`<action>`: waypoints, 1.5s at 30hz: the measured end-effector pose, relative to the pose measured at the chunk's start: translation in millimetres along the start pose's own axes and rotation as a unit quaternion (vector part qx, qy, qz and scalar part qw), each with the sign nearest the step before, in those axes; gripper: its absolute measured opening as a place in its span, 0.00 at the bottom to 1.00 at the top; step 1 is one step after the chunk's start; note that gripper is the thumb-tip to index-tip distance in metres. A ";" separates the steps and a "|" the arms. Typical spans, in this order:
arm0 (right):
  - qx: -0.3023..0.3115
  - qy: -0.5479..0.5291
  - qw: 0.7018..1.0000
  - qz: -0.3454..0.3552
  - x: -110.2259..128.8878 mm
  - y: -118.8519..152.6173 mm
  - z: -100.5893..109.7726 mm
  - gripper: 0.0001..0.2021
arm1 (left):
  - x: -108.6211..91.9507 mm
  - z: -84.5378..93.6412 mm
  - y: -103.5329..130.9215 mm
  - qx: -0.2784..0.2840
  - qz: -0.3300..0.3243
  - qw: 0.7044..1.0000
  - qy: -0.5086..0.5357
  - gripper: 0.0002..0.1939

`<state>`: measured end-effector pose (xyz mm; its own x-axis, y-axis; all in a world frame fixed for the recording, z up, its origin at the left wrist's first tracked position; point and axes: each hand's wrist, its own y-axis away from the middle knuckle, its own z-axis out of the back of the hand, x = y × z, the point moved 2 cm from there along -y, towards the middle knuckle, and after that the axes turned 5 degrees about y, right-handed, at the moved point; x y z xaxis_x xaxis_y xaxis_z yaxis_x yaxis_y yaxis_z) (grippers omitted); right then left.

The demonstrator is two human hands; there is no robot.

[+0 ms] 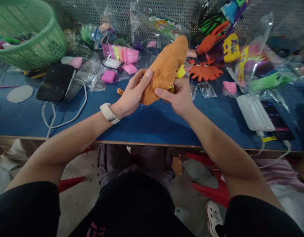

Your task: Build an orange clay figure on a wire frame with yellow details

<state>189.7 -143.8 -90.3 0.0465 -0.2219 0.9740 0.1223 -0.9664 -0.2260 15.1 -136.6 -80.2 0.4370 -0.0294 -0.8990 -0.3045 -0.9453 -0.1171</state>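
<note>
An orange-brown clay figure [164,67], long and rounded at its upper end, is held tilted above the blue table. My left hand [135,90] grips its lower left side, thumb lying on the surface. Lower on the right, my right hand [177,95] is closed round the edge, with the thumb pressed on the clay. Some yellow clay [180,71] shows on the figure's right side, just above my right fingers. A thin orange-brown piece [120,91] sticks out beyond my left hand. The fingers behind the figure are hidden.
A green basket [43,46] stands at the back left, with a black power bank [55,82] and white cable before it. Bagged coloured clay [121,54] lies behind the hands. To the right are an orange crab figure [206,70], a white power bank [255,113] and a phone [277,120].
</note>
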 end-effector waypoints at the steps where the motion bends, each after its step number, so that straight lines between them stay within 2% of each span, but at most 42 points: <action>1: 0.006 0.005 1.000 -0.003 0.8 0.1 0.6 0.27 | 0.3 0.3 -0.2 0.000 0.000 1.000 -0.004 0.13; 5: 0.019 0.032 0.999 0.027 4.9 -0.1 1.3 0.28 | 1.3 1.7 -0.4 0.003 -0.010 1.000 -0.006 0.14; 9: 0.021 0.034 0.998 0.049 2.6 -1.1 1.1 0.27 | 0.3 0.8 0.7 0.032 -0.022 0.999 -0.003 0.15; 14: 0.032 0.037 0.997 0.062 -1.3 -0.9 3.2 0.26 | 1.0 0.1 0.5 0.010 0.009 1.000 0.028 0.13; 19: 0.032 0.029 0.999 0.034 -0.5 0.8 5.5 0.29 | -0.3 -1.5 -0.7 0.034 -0.018 0.998 0.050 0.15; 24: 0.024 0.005 1.000 0.003 -0.9 -0.2 7.2 0.32 | 0.4 -1.4 -1.9 0.034 0.008 0.998 0.056 0.16; 31: 0.029 0.009 0.999 0.012 -4.1 -2.3 7.2 0.33 | 0.4 -2.0 -2.9 0.045 0.023 0.996 0.074 0.17; 39: 0.047 -0.055 0.997 -0.009 -2.6 -2.6 1.0 0.32 | 1.6 -0.1 -5.6 0.032 0.035 0.996 0.071 0.17; 45: 0.059 -0.050 0.997 -0.015 -0.6 -3.4 -1.5 0.32 | -1.7 -5.2 -3.9 -0.017 0.090 0.992 0.081 0.19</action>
<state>187.8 -140.6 -90.0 0.1387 -0.1729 0.9751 0.2399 -0.9494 -0.2025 19.9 -134.6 -76.1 0.5098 -0.2480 -0.8238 -0.3618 -0.9306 0.0563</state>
